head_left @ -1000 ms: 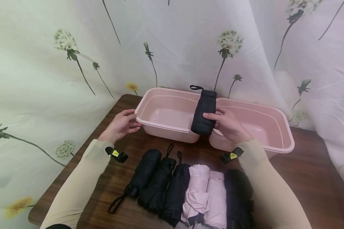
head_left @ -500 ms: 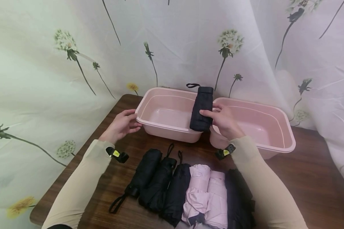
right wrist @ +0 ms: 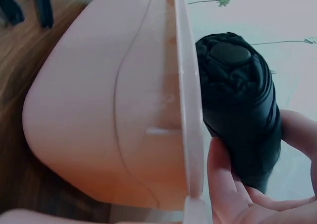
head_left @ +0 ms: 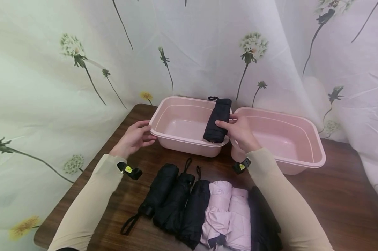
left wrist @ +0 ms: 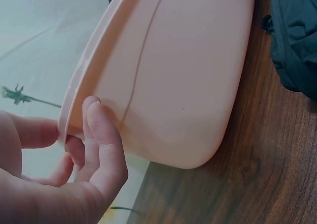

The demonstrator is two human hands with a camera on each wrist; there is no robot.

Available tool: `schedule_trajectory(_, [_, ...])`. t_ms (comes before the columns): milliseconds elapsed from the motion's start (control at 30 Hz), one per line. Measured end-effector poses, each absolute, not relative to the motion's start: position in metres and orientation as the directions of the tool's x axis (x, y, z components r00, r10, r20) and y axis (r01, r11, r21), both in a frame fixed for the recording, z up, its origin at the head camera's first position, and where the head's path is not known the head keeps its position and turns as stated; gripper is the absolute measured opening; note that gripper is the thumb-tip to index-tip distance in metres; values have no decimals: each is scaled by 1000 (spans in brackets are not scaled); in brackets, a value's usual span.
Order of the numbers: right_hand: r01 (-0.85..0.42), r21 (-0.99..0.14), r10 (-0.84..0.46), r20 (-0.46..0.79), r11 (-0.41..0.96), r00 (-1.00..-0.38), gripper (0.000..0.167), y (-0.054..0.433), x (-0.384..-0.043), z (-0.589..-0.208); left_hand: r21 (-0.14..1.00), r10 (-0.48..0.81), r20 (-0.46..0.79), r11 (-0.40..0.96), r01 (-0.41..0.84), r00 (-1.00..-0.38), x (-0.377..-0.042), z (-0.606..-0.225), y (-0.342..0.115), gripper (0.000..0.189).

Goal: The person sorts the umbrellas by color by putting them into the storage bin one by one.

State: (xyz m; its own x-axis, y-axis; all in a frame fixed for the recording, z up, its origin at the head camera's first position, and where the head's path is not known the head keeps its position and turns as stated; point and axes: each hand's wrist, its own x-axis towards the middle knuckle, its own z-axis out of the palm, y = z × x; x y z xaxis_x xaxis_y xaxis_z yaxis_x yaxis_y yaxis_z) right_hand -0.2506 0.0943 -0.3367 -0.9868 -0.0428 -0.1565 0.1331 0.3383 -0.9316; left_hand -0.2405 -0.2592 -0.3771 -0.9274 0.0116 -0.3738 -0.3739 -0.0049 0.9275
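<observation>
My right hand (head_left: 240,132) grips a black folded umbrella (head_left: 219,120), thumb on top, over the right end of the left pink basin (head_left: 185,146). In the right wrist view the umbrella's round end (right wrist: 230,55) shows just above the basin's rim (right wrist: 190,100). At the basin's other end, my left hand (head_left: 133,139) pinches the rim between thumb and fingers; the left wrist view shows the other fingers (left wrist: 106,140) against the outer wall. The inside of this basin that shows in the head view is bare pink.
A second pink basin (head_left: 280,139) stands close on the right. In front lie folded umbrellas in a row: several black ones (head_left: 163,188) and pink ones (head_left: 239,216), on a dark wooden table (head_left: 333,195). A flowered cloth (head_left: 201,52) hangs behind.
My right hand has carried the black umbrella leftward and a little lower, from between the basins to over the left basin's right end. My left hand keeps its hold on the rim.
</observation>
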Motion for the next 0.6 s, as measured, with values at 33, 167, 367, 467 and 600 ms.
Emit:
schedule_trajectory(33, [124,-924,-45,-150,361,-988,70,94,-250,-336,928,12,-373,-7,-373,-928,-241,-377,-259,55])
schedule_trajectory(167, [76,-888,-57,-114,454,-992,69,94,-248,-334,926,9,-378,-12,-378,-926,-242,-378,-258,54])
schedule_trajectory(367, [-47,-811,-84,-3,583,-996,54,103,-240,-323,927,21,-371,-42,-372,-928,-244,-379,-254,54])
schedule_trajectory(467, [-89,-776,-82,48,625,-996,48,113,-234,-316,929,31,-363,-64,-364,-931,-244,-379,-253,53])
schedule_trajectory(600, [-82,-790,-75,46,607,-996,45,130,-225,-308,931,40,-352,-84,-354,-935,-242,-378,-254,55])
